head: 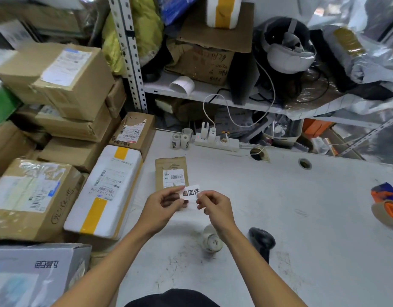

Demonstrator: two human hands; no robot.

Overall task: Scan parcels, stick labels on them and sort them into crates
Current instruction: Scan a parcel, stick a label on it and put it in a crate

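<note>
A small white label [190, 192] with black printed characters is held between both hands above the white table [279, 207]. My left hand [162, 207] pinches its left edge and my right hand [215, 207] pinches its right edge. Just behind the label a flat brown parcel [171, 171] with a white barcode sticker lies on the table. A black barcode scanner [262, 242] lies to the right of my right forearm. A roll of labels [211, 240] stands under my right wrist.
Cardboard parcels [56, 78] and a white foam box with yellow tape [104, 191] are stacked at the left. Two label rolls [181, 139] and a power strip [217, 142] sit at the back edge. A tape dispenser [385, 204] lies far right. Cluttered shelves stand behind.
</note>
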